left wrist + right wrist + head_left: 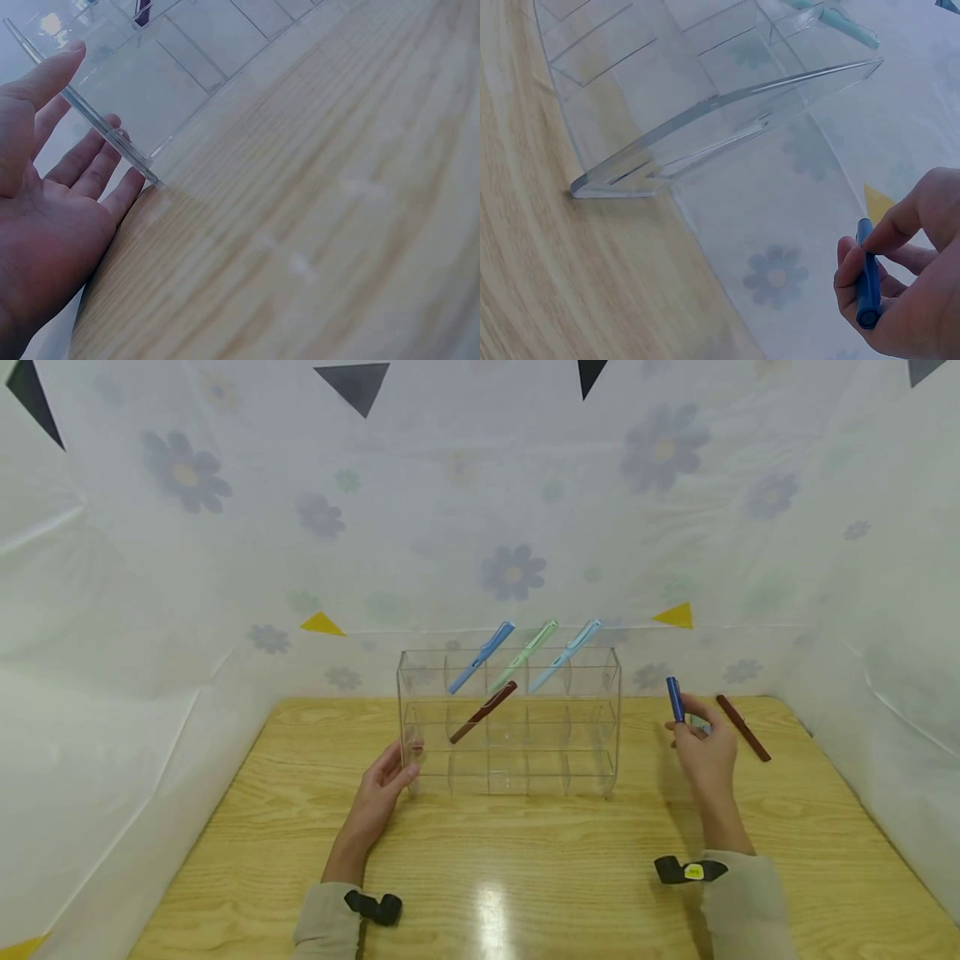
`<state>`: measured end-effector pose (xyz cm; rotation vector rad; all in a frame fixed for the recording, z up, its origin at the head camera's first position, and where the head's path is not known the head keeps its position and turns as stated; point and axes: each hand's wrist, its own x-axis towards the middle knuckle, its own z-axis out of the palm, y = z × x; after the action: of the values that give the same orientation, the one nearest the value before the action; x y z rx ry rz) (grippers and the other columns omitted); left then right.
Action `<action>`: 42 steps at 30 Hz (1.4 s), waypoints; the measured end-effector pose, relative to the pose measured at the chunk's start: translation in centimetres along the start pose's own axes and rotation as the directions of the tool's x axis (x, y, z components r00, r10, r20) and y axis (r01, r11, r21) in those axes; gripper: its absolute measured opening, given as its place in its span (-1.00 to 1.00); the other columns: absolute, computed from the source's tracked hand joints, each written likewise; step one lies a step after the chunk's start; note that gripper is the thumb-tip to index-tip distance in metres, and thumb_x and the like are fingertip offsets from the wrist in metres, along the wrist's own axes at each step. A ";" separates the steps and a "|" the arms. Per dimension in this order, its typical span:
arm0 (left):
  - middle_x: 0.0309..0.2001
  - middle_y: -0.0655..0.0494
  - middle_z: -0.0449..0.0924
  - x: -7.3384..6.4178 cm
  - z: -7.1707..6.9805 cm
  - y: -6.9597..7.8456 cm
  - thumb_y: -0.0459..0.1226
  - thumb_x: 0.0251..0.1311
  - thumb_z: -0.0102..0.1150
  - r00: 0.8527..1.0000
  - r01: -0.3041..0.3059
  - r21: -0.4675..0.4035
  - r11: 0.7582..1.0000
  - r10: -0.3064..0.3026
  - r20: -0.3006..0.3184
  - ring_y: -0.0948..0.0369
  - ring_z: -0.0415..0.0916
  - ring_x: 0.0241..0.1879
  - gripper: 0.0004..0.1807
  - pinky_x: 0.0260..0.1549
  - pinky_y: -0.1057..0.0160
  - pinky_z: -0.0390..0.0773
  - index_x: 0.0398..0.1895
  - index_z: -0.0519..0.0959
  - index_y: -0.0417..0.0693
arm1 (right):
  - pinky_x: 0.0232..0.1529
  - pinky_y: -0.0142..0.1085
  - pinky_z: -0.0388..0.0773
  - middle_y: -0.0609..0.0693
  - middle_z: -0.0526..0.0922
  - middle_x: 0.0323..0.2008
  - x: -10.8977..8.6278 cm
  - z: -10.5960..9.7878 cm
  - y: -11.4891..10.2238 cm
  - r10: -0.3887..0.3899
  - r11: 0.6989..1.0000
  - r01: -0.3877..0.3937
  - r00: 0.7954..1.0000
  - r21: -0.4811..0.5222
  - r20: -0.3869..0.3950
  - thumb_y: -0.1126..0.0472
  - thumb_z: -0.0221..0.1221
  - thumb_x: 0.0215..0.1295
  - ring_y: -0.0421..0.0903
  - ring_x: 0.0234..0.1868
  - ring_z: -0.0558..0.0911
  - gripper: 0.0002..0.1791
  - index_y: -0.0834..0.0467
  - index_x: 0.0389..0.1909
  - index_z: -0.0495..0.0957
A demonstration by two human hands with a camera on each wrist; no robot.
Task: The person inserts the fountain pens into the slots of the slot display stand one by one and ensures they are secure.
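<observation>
A clear plastic pen rack [507, 764] with several compartments stands on the table. My left hand [378, 793] is at its left side panel, thumb in front and fingers behind, holding the panel edge; the left wrist view shows the hand [64, 217] around it. To the right of the rack, my right hand [708, 752] pinches a dark blue pen [676, 699] between thumb and fingers, tilted nearly upright. A pale green-blue bit [701, 724] shows by those fingers; what it is I cannot tell. In the rack's top row lean a blue pen [482, 657], a light green pen [525, 655] and a light blue pen [565, 656].
Lower in the rack, a dark red pen [483, 712] leans in the middle row. Another dark red pen [743, 727] lies on the wooden table [525, 852], right of my right hand. A white flowered sheet [450, 510] hangs behind and along both sides.
</observation>
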<state>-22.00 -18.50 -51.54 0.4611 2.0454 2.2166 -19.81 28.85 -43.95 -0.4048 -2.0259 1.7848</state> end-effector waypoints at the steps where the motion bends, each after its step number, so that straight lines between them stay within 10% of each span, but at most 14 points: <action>1: 0.49 -0.17 0.29 0.0 0.0 0.0 -0.30 0.53 0.11 1.000 0.000 0.000 1.000 0.000 0.000 0.00 0.13 0.54 -0.36 0.27 0.38 0.40 0.60 0.20 -0.05 | -0.53 -0.52 0.50 0.00 0.49 0.10 -0.1 0.0 -0.3 -0.009 0.999 0.009 1.000 0.045 -0.011 0.42 0.04 0.48 -0.38 -0.36 0.66 -0.52 0.26 0.38 0.46; 10: 0.49 -0.22 0.27 0.1 0.0 -0.1 -0.33 0.52 0.10 1.000 -0.012 -0.023 1.000 0.012 -0.002 -0.01 0.12 0.54 -0.37 0.27 0.36 0.41 0.59 0.20 -0.09 | -0.55 -0.48 0.57 0.10 0.51 -0.12 -0.8 0.6 -1.6 -0.131 0.963 0.139 0.990 0.230 -0.048 0.38 0.27 0.39 -0.22 -0.45 0.67 -0.60 0.31 0.22 0.55; 21: 0.49 -0.15 0.29 0.1 0.1 0.0 -0.30 0.53 0.11 1.000 0.003 -0.019 1.000 -0.003 -0.007 0.04 0.14 0.53 -0.36 0.28 0.37 0.40 0.60 0.20 -0.06 | -0.23 -0.50 0.61 -0.07 0.69 -0.11 -2.0 1.5 -2.8 -0.287 0.958 0.286 0.957 -0.027 -0.039 0.16 0.22 0.50 -0.22 -0.18 0.67 -0.61 0.17 0.27 0.58; 42: 0.48 -0.14 0.32 0.0 0.2 0.3 -0.29 0.52 0.12 1.000 0.018 -0.019 1.000 -0.018 -0.021 0.04 0.15 0.53 -0.36 0.27 0.39 0.39 0.59 0.21 -0.06 | -0.26 -0.30 0.71 0.16 0.59 -0.07 -3.6 4.0 -5.4 -0.355 0.929 0.334 0.926 0.156 0.129 0.32 0.20 0.48 -0.14 -0.28 0.78 -0.44 0.03 0.45 0.41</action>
<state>-21.91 -18.29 -51.25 0.4174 2.0291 2.2383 -18.33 22.92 -39.41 0.1321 -1.9193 1.7551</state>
